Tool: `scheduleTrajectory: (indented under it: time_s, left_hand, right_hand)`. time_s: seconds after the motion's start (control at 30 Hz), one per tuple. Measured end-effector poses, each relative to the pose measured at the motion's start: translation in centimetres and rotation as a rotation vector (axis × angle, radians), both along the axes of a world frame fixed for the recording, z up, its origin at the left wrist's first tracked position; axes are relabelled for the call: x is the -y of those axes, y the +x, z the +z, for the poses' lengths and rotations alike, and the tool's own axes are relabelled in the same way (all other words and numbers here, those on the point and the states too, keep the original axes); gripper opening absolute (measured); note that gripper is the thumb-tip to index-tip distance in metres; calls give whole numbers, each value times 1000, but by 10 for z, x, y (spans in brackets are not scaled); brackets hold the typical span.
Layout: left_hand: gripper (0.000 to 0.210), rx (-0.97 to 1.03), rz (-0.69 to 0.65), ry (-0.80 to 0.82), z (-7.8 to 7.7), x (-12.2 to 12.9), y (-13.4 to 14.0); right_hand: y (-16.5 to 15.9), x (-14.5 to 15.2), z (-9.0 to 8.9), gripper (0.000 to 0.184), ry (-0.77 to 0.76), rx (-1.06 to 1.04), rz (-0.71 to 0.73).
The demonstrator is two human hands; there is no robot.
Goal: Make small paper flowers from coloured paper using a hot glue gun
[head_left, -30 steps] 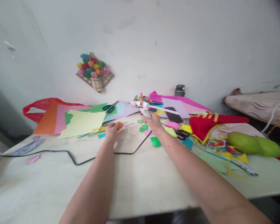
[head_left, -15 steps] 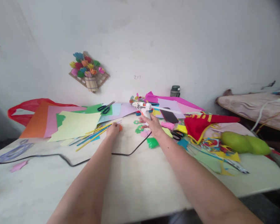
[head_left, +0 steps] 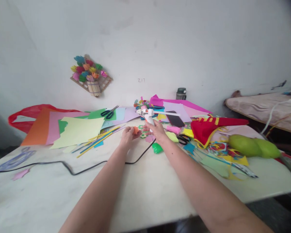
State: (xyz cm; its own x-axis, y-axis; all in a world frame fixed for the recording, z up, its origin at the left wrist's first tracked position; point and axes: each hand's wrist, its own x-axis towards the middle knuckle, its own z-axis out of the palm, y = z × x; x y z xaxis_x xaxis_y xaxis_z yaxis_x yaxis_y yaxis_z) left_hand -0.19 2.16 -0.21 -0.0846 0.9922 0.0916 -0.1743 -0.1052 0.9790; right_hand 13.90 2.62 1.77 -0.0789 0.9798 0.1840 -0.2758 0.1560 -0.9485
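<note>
1. In the left hand [head_left: 127, 137], an orange piece [head_left: 135, 130] is sitting pinched at the fingertips, just beside the right hand [head_left: 158, 131].
2. The right hand is gripping the glue gun [head_left: 149, 117] by its handle, some fingers spreading toward the left hand; whether they are touching it, I cannot tell.
3. Above the right hand, a glue stick [head_left: 167, 113] is jutting rightward from the gun, whose tip is pointing left.
4. Nearer than the hands, a cord [head_left: 74, 174] is crossing the worktop [head_left: 147, 197], passing the left forearm.
5. Left of the left hand, strips [head_left: 97, 142] are lying loose.
6. The hands seem to be readying the piece for glue.
7. A next move would be calling for steady fingertips, kept clear of the tip.
</note>
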Motion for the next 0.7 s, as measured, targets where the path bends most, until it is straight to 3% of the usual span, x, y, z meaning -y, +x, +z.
scheduleTrajectory:
  time_s: [0.2,0.37,0.57,0.7]
  left_hand:
    - [12,-210,26,-24,-9,-6,6]
    - [15,-354,43,20,-16,-14,3]
    - [17,-366,38,37,-17,-16,3]
    - [18,-344,33,48,-11,-11,0]
  right_hand:
    - [0,-2,2,29,40,-18,-30]
    - [14,-6,22,37,234,-80,-216]
    - [33,-9,37,35,374,-76,-477]
    - [32,-8,33,33,375,-48,-495]
